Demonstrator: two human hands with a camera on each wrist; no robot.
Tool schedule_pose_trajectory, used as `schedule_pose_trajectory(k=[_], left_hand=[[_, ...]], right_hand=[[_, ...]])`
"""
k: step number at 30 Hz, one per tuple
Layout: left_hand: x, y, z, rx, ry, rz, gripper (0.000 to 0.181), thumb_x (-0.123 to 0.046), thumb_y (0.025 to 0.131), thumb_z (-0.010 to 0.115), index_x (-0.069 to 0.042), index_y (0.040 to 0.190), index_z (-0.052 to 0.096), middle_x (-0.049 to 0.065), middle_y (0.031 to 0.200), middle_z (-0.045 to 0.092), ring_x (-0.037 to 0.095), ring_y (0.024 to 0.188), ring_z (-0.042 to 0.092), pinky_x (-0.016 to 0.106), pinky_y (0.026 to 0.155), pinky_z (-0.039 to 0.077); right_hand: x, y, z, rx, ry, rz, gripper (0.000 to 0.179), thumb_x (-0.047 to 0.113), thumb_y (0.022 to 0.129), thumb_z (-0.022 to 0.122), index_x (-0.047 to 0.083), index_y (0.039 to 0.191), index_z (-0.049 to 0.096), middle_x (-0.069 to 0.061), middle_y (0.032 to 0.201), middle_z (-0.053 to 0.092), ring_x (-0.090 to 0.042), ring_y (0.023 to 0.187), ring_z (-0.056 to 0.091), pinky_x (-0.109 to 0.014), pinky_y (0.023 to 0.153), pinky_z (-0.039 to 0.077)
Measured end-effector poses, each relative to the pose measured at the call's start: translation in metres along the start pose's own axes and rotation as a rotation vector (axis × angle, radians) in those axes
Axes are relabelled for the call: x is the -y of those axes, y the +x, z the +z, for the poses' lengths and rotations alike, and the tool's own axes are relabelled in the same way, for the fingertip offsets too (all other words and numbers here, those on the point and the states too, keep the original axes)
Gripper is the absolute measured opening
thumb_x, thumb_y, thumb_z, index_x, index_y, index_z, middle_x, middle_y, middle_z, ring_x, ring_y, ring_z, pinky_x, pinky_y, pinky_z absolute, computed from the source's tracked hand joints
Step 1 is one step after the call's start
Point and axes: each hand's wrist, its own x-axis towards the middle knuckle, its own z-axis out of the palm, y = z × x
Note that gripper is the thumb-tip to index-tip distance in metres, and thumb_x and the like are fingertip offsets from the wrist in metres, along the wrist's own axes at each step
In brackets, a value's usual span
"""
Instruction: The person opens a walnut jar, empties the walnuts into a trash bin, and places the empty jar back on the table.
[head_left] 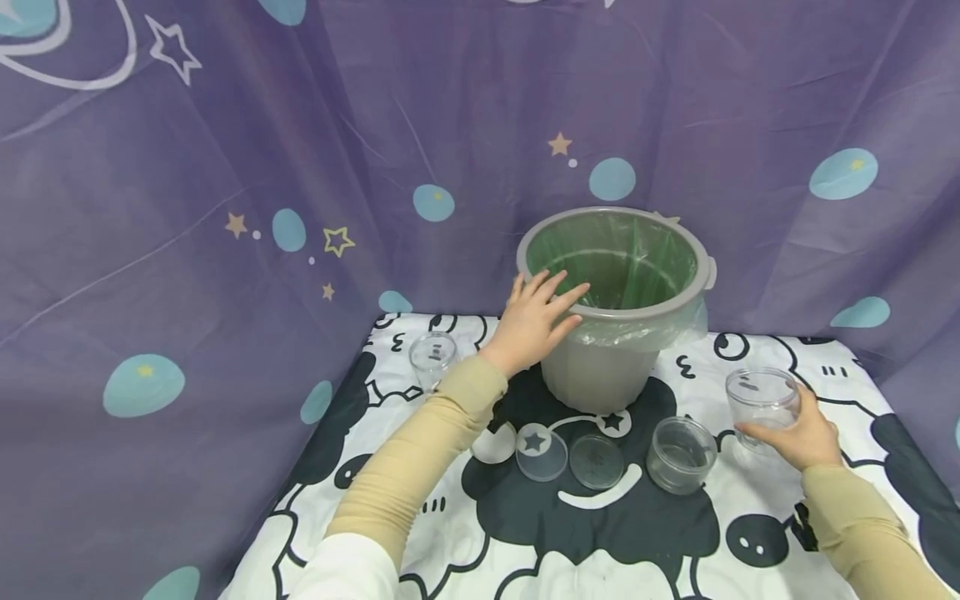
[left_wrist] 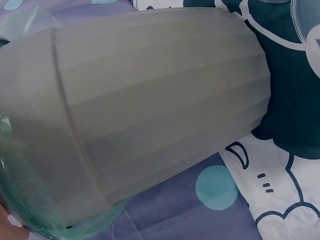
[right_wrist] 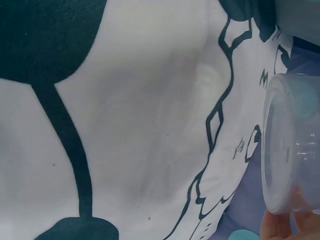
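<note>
My left hand [head_left: 531,321] is at the near left rim of a grey trash bin [head_left: 592,375], its fingers spread and mostly straight. In the left wrist view the bin's ribbed wall [left_wrist: 165,95] fills most of the picture, with fingertips [left_wrist: 11,227] at the rim in the lower left corner. A green translucent bag [head_left: 637,258] lines the bin and folds over its edge. On the right side, my right hand [head_left: 806,433] grips a clear round plastic jar [head_left: 757,404] between thumb and fingers. That jar [right_wrist: 295,145] also shows in the right wrist view, with fingertips against its side.
An uncovered clear jar [head_left: 681,457] stands in front of the bin. Left of it lie three round lids in a row: a clear dark-looking one [head_left: 597,463], another clear one [head_left: 542,458] and a white one [head_left: 493,443]. Another clear container [head_left: 433,354] stands behind the left forearm.
</note>
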Motion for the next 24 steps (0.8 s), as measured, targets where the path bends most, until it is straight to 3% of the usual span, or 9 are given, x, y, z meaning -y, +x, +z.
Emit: schedule_pose_trajectory(k=[8, 24], left_hand=[[0.002, 0.001, 0.0, -0.002, 0.009, -0.003, 0.051, -0.047, 0.099, 0.037, -0.034, 0.148, 0.03, 0.006, 0.155, 0.027, 0.028, 0.144, 0.02, 0.055, 0.117, 0.008], [0.001, -0.001, 0.001, -0.01, -0.003, 0.007, 0.052, -0.046, 0.099, 0.038, -0.032, 0.148, 0.031, 0.007, 0.154, 0.028, 0.03, 0.144, 0.02, 0.056, 0.117, 0.009]], right_hand=[[-0.003, 0.005, 0.008, -0.013, -0.01, -0.068, 0.113, 0.035, 0.067, 0.083, -0.006, 0.147, 0.014, -0.045, 0.128, 0.032, -0.062, 0.114, 0.034, -0.069, 0.091, 0.033], [-0.005, 0.008, 0.021, 0.008, -0.021, 0.005, 0.119, 0.035, 0.065, 0.085, -0.005, 0.148, 0.009, -0.048, 0.13, 0.026, -0.063, 0.116, 0.031, -0.069, 0.096, 0.03]])
